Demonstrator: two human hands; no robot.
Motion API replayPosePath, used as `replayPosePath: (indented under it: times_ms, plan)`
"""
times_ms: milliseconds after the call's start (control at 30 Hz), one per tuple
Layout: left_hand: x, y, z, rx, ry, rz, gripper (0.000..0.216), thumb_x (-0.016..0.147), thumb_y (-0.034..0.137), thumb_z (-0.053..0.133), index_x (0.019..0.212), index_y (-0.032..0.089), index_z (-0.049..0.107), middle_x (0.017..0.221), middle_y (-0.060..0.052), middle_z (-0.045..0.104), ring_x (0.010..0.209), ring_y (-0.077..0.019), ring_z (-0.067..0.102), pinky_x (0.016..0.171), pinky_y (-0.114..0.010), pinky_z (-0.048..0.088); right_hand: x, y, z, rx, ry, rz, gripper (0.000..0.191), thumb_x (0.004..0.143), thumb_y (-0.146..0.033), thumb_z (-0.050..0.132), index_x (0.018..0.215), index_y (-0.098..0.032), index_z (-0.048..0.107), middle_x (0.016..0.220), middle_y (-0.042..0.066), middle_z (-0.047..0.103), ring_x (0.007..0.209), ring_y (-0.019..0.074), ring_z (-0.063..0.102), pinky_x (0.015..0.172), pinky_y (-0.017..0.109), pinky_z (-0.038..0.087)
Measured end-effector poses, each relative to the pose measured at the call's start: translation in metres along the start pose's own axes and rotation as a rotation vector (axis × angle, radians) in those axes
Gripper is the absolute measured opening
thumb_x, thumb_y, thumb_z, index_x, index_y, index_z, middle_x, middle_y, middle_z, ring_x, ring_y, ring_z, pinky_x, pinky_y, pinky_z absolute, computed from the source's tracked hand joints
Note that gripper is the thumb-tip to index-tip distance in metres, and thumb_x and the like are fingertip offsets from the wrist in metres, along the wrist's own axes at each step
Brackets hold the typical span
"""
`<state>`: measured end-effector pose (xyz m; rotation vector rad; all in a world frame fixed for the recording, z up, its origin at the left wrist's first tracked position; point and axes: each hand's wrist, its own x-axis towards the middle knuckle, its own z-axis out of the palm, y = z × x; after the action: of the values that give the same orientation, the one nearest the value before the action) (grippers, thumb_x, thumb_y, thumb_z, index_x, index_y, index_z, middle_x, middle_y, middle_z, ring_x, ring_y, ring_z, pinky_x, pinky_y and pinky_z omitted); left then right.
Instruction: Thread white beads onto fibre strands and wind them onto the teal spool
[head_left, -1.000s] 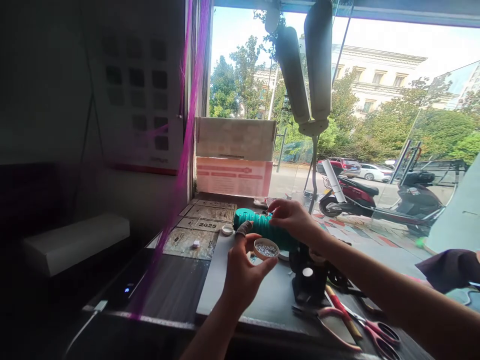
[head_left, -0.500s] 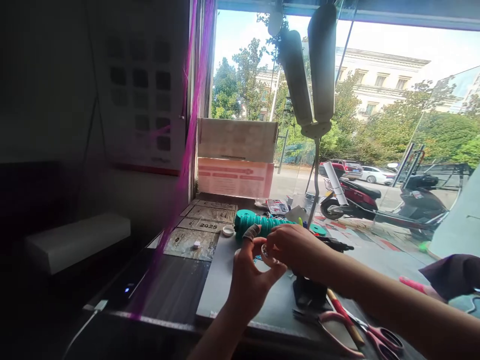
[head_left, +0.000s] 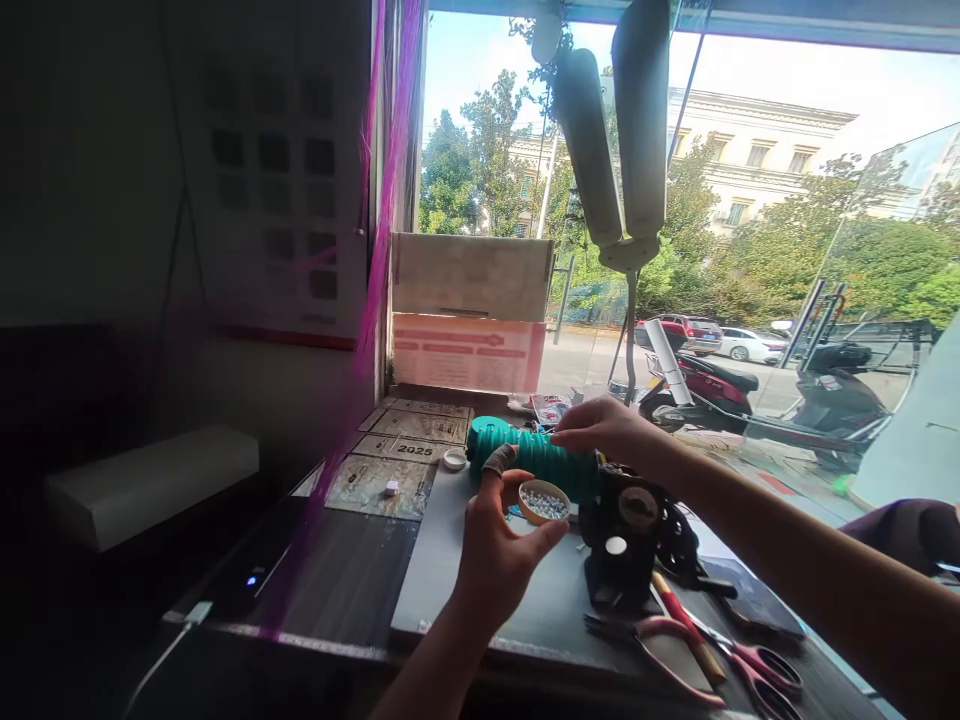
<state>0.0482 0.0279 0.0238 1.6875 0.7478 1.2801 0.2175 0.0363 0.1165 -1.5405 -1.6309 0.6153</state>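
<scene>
Beads, tiny and pale, fill the small round cap [head_left: 544, 502] that my left hand [head_left: 499, 555] holds up over the grey mat [head_left: 450, 570], pinched at the rim between thumb and fingertips, with a dark sleeve over the forefinger [head_left: 498, 460]. Just beyond the cap lies the teal ribbed roll [head_left: 529, 455], its long axis running left to right across the mat, the round end toward the left. My right hand [head_left: 611, 430] sits above the right part of that roll, fingers drawn together at the tips [head_left: 561, 437] as if nipping something very small; what is between them I cannot tell, it is too fine to see. So the cap lies below and a little to the left of those closed fingertips, near but apart, and the right hand is the nearer to the roll. Right of the cap stands a black tool [head_left: 626, 545], close beside it, and nearer me lie pink-handled pliers [head_left: 660, 655] and scissors [head_left: 757, 665]. Left of the roll rests a small white lid [head_left: 454, 459], with a 2025 card [head_left: 415, 450] behind
</scene>
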Motion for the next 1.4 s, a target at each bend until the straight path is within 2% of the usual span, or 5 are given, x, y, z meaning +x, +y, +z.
replayPosePath:
  times_ms: [267,800,1167,1267,1400]
  plan:
    - [0.001,0.0,0.001,-0.05,-0.015,0.011,0.042,0.062,0.023,0.072,0.099,0.019,0.052,0.095,-0.006,0.063,0.09,-0.0215,0.06,0.074,-0.031,0.048,-0.003,0.004,0.006,0.045,0.101,0.022,0.014,0.048,-0.03,0.067,0.047,-0.018,0.062,0.042,-0.004,0.052,0.045,0.0085,0.043,0.048,0.026,0.034]
    - [0.002,0.003,0.002,-0.04,-0.034,0.01,0.04,0.063,0.022,0.071,0.098,0.017,0.051,0.092,-0.006,0.064,0.086,-0.0201,0.062,0.075,-0.03,0.049,-0.006,0.011,0.005,0.006,0.156,0.002,0.016,0.048,-0.033,0.065,0.051,-0.017,0.063,0.043,-0.004,0.051,0.045,0.0085,0.041,0.049,0.026,0.032]
    - [0.002,0.002,0.001,-0.027,-0.038,0.016,0.042,0.064,0.023,0.071,0.099,0.018,0.049,0.094,-0.006,0.063,0.088,-0.0198,0.061,0.074,-0.029,0.049,-0.004,0.014,0.005,-0.266,0.159,-0.071,0.019,0.059,-0.033,0.061,0.064,-0.015,0.065,0.052,-0.002,0.053,0.052,0.0103,0.045,0.051,0.025,0.034]
    - [-0.001,0.002,0.002,-0.024,-0.043,0.019,0.04,0.064,0.023,0.071,0.098,0.018,0.05,0.092,-0.005,0.064,0.086,-0.0198,0.061,0.075,-0.031,0.048,-0.02,-0.002,0.006,-0.377,0.077,-0.165,0.023,0.065,-0.035,0.058,0.076,-0.016,0.066,0.052,-0.004,0.051,0.051,0.0091,0.043,0.05,0.023,0.032]
    - [-0.004,0.005,0.005,-0.026,-0.059,0.046,0.041,0.063,0.023,0.071,0.098,0.019,0.05,0.093,-0.005,0.065,0.088,-0.0204,0.06,0.076,-0.031,0.047,-0.044,-0.023,0.016,-0.761,-0.162,-0.221,0.011,0.064,-0.018,0.057,0.066,-0.02,0.067,0.053,-0.003,0.054,0.051,0.0075,0.042,0.05,0.022,0.028]
